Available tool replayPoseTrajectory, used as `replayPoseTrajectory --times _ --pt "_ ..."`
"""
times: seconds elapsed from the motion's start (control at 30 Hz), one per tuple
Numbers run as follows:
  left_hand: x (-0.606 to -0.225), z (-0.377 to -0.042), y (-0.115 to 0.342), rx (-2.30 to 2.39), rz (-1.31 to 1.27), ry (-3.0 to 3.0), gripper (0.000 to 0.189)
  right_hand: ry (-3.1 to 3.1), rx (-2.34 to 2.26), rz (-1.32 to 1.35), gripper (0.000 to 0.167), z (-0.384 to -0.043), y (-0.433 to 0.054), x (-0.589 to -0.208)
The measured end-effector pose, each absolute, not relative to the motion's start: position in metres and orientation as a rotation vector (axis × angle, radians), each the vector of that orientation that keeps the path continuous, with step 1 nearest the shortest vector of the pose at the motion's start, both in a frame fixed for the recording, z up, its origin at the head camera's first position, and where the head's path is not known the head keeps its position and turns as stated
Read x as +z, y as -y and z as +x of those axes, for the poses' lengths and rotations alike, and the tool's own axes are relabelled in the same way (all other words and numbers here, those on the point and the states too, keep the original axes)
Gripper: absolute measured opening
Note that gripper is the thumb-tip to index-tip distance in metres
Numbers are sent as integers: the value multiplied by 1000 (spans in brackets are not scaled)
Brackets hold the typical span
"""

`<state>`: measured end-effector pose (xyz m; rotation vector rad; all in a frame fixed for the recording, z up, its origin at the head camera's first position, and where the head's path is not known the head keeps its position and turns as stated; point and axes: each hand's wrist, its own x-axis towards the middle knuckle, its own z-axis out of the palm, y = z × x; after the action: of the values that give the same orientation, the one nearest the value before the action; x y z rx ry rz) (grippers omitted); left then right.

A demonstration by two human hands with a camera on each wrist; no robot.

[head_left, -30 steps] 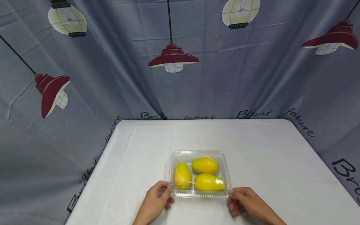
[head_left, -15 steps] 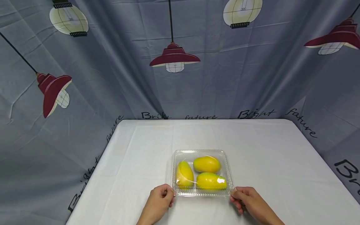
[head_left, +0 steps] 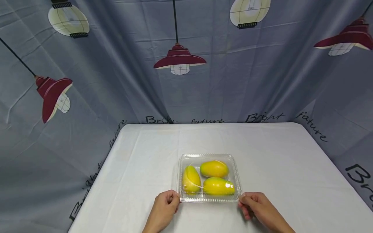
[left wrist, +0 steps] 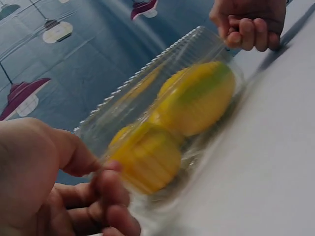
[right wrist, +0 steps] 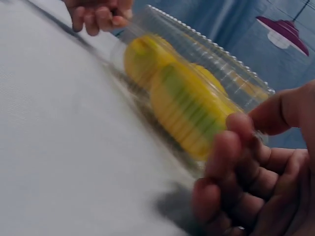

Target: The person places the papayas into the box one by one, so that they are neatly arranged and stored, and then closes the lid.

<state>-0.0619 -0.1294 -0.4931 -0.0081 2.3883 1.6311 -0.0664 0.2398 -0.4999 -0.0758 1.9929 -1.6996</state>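
Note:
A clear plastic clamshell box (head_left: 209, 200) with a ridged rim sits on the white table, its lid down. Inside are three yellow-green mangoes: one stands lengthwise at the left (head_left: 191, 182), one lies at the back right (head_left: 214, 168), and one at the front right (head_left: 218, 187). My left hand (head_left: 163, 207) pinches the box's near left corner between thumb and fingers. At the near right corner, my right hand (head_left: 259, 206) pinches the rim the same way. Both wrist views show the rim at the thumb tips, with the remaining fingers curled below it.
A white cloth (head_left: 151, 149) covers the table. Behind and on both sides hangs a grey-blue curtain (head_left: 122, 81) printed with lamps and lettering, reaching down to the table's edges.
My left hand has shifted a little to the right and its fingers have drawn in closer at the corner. The box sits slightly farther right and away; the right hand keeps its corner.

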Motion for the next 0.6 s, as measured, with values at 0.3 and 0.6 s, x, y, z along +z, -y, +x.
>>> replayPoseTrajectory --times 0.3,0.6 --pt "-484 -68 150 1668 -67 -2396 38 -2280 -1380 -41 43 -76 -255 -475" --pt "-422 -101 186 1513 -94 -3024 24 -3216 -872 -330 31 -103 -261 -424"
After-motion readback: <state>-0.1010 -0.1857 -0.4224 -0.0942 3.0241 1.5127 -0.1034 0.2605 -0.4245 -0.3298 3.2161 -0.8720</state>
